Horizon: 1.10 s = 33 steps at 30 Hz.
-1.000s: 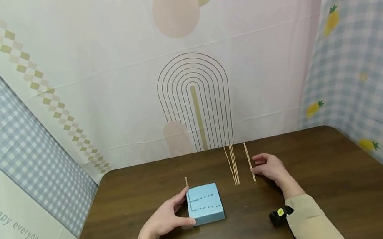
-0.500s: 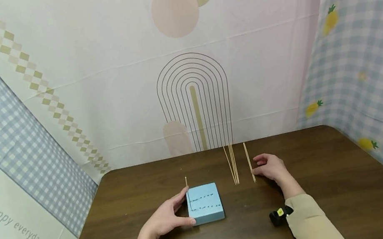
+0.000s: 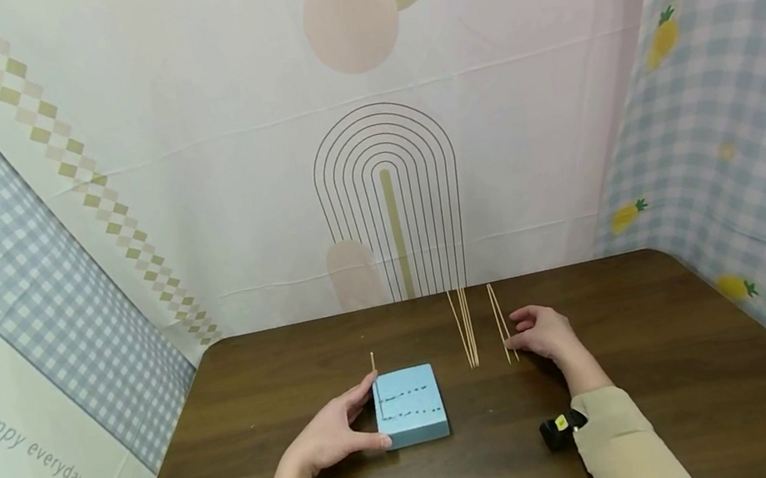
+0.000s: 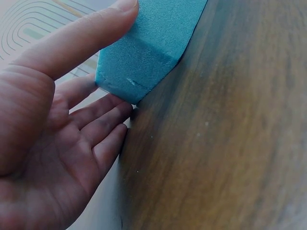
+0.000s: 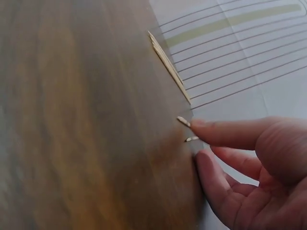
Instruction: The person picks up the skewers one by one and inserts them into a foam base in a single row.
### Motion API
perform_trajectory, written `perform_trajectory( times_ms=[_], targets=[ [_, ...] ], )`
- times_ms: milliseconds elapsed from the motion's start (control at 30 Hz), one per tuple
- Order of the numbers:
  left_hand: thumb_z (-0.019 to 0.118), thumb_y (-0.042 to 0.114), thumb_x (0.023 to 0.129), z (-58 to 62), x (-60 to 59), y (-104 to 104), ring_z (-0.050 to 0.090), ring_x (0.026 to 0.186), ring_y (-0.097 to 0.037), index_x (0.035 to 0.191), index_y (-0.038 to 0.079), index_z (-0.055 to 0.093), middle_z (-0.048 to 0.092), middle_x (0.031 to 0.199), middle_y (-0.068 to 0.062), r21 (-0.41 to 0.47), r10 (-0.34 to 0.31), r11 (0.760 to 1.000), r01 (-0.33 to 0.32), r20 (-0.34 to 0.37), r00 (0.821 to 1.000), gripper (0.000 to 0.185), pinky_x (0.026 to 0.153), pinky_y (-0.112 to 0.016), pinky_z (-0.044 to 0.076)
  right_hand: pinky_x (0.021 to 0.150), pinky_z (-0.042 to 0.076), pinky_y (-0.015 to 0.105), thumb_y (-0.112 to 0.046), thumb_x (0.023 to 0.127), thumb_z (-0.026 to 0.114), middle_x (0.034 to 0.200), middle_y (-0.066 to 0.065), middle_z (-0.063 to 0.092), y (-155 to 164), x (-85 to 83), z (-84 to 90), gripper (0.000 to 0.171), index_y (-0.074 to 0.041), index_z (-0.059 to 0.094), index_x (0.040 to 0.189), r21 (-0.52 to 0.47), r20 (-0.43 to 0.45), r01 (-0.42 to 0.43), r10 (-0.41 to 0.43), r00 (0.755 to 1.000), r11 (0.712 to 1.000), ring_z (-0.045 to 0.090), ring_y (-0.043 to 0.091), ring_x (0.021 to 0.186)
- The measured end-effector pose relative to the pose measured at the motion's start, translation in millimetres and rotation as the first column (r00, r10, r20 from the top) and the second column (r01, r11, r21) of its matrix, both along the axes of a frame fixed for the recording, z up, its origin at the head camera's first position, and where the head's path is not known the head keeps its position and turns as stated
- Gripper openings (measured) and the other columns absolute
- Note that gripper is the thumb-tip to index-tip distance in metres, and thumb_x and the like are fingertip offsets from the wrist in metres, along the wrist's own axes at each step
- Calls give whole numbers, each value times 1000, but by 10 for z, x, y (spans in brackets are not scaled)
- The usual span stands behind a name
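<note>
The left hand (image 3: 333, 442) rests against the left side of the blue foam block (image 3: 411, 405), with the thumb on its near edge and the fingers (image 4: 103, 124) lying straight along its side, so it steadies the block and does not squeeze it. One short stick (image 3: 372, 362) stands up from the far left corner of the block. To the right of the block, a bunch of thin sticks (image 3: 465, 328) lies flat on the tabletop (image 3: 662, 361). Just right of that bunch lie two more sticks (image 3: 502, 322), and the right hand (image 3: 545, 333) touches them with its fingertips (image 5: 201, 127). Those fingers are a little bent and apart, not yet pinched on a stick. The sticks are thin and round, so I think one could roll away or slip out if the fingers press from only one side. Both sticks might come up together too. One second ago only one stick showed next to the right hand. Now two show there, spread a little apart. The left hand and the block have not moved.
</note>
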<state>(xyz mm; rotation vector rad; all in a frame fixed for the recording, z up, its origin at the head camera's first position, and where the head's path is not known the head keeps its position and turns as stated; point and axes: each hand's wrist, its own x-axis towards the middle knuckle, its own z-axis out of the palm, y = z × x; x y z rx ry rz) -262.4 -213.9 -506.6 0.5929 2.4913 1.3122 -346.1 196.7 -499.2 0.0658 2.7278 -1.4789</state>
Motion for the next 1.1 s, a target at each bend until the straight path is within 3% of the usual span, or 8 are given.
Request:
perform_trajectory(
  times_ms=[167,600,833,1100],
  targets=[
    [92,37,86,15,10,4,36,156,-31,170,11,29,32,173,-11,11,0,1000,0,11,1000,108,123,-49,34,88,53,44,-4,82,87,118,23,72,-5,-8,2,55,6,67,132,38,14,2,-3,1000,999,65,39,111],
    [92,36,86,10,13,14,35,157,-30,170,10,29,32,173,-11,20,-3,1000,3,12,1000,108,123,-50,33,91,54,49,1,84,82,117,23,72,12,-5,27,53,5,67,134,22,43,24,-25,999,999,65,38,108],
    [92,37,87,8,14,15,34,157,-30,170,10,29,32,173,-11,11,2,1000,-2,15,1000,108,123,-46,33,85,57,45,3,84,81,118,24,72,12,-1,26,53,5,66,134,-3,42,35,-35,999,999,67,38,106],
    [92,32,87,42,33,26,36,156,-30,170,11,30,33,172,-11,31,-10,999,9,12,1000,106,122,-42,34,77,59,38,6,87,74,121,26,72,73,17,15,55,6,62,141,-103,65,22,-15,998,994,72,33,102]
  ],
)
